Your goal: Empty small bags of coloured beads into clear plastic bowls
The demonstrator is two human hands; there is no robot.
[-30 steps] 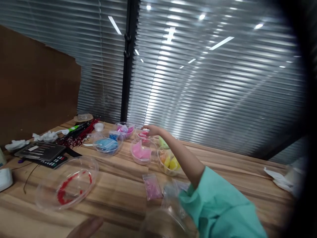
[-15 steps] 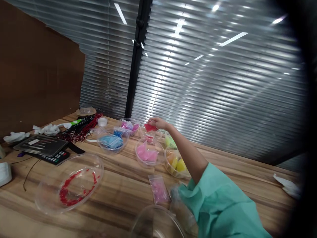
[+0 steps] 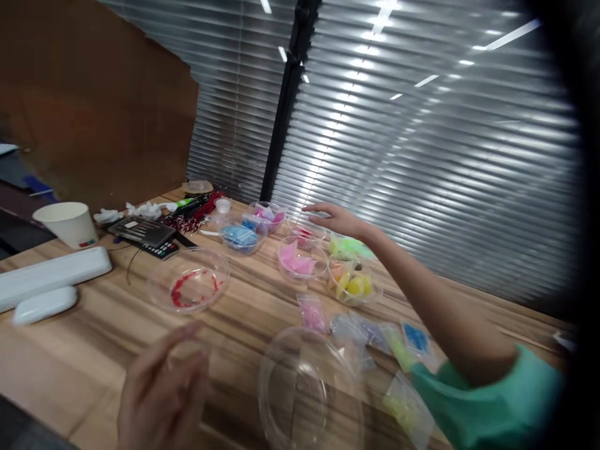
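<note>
My right hand [image 3: 330,219] is stretched out at the back of the table, fingers extended and holding nothing. Beneath it stands a clear plastic bowl [image 3: 323,237] with a red packet [image 3: 304,234] inside. My left hand [image 3: 162,390], blurred, is low in front; its fingers are bent but apart, with nothing visible in them. Beyond it lies a clear bowl [image 3: 157,294] with red beads [image 3: 180,294] in a loose ring. A large clear bowl [image 3: 267,400] stands to its right.
Bowls hold pink packets [image 3: 296,261], blue packets [image 3: 239,236] and yellow pieces [image 3: 355,286]. Small bead bags [image 3: 312,312] lie nearer. At left are a paper cup [image 3: 68,225], white cases [image 3: 56,275] and a dark flat case [image 3: 143,231]. Blinds [image 3: 422,156] rise behind.
My right hand has let go of the red packet, which is now in the bowl below. My left hand has come into view. The view has swung left and down.
</note>
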